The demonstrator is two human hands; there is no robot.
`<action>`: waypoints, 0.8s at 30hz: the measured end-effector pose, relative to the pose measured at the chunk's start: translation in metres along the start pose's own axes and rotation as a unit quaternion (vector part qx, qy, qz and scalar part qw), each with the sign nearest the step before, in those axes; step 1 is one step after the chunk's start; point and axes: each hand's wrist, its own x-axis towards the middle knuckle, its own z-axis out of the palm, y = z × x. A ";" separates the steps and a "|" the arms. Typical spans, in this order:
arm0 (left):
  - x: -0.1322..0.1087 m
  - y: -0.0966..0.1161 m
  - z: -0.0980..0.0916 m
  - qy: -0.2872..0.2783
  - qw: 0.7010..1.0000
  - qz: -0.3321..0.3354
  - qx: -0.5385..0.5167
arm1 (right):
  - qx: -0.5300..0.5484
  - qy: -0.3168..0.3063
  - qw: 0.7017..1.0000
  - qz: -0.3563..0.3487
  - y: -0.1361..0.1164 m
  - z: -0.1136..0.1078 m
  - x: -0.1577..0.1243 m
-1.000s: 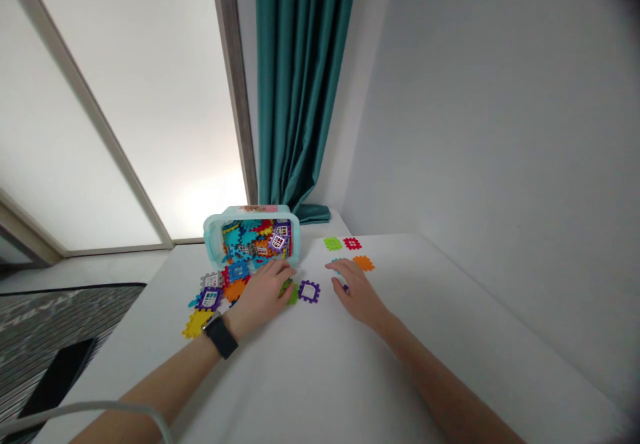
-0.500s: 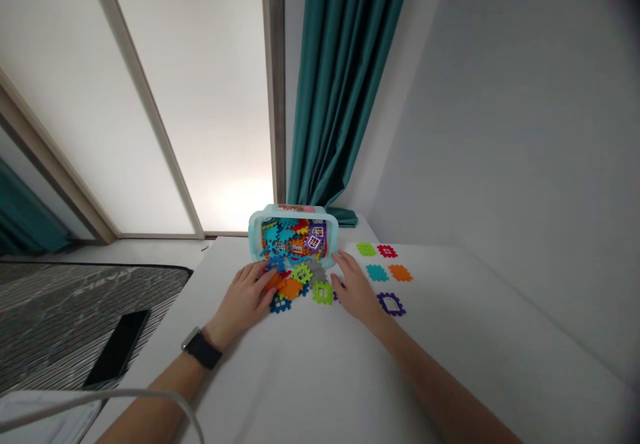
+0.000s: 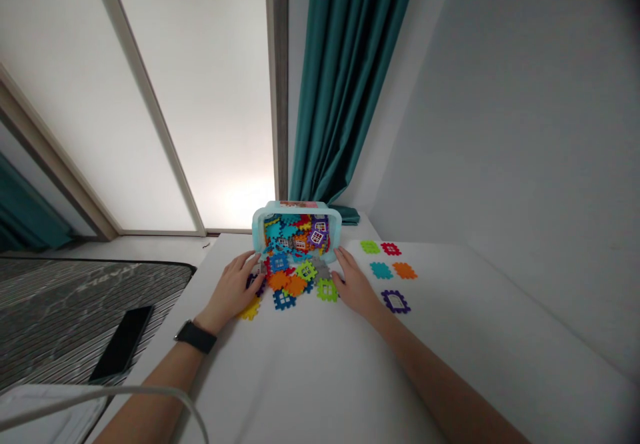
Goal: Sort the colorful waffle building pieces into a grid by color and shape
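A light-blue plastic tub (image 3: 257,227) lies on its side, its mouth toward me, full of colourful interlocking building pieces. More pieces spill out in front, among them an orange piece (image 3: 296,286), a blue window piece (image 3: 285,299) and a lime-green window piece (image 3: 327,290). My left hand (image 3: 235,287) rests at the pile's left edge, fingers spread, over a dark purple piece and beside a yellow piece (image 3: 251,309). My right hand (image 3: 356,287) lies by the tub's right rim, fingers apart, the thumb near the lime-green window piece.
Right of my right hand lie separate pieces: green (image 3: 370,247), red (image 3: 391,249), teal (image 3: 381,271), orange (image 3: 405,271) and a purple frame (image 3: 395,301). A black phone-like slab (image 3: 121,344) is left of the white table (image 3: 310,377). A pale cable (image 3: 150,391) crosses the lower left.
My left hand has drawn left off the middle of the pile, uncovering the orange and blue pieces; yellow and purple pieces now show beside it. My right hand stays nearly in place.
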 end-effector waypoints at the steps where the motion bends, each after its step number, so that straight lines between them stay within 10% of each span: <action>1: 0.000 -0.001 0.000 -0.005 1.000 -0.002 -0.004 | -0.003 0.002 1.000 -0.004 0.000 0.000 0.000; 24: -0.007 0.004 -0.011 -0.021 0.999 0.022 -0.029 | -0.048 -0.106 0.987 -0.108 -0.033 -0.021 -0.025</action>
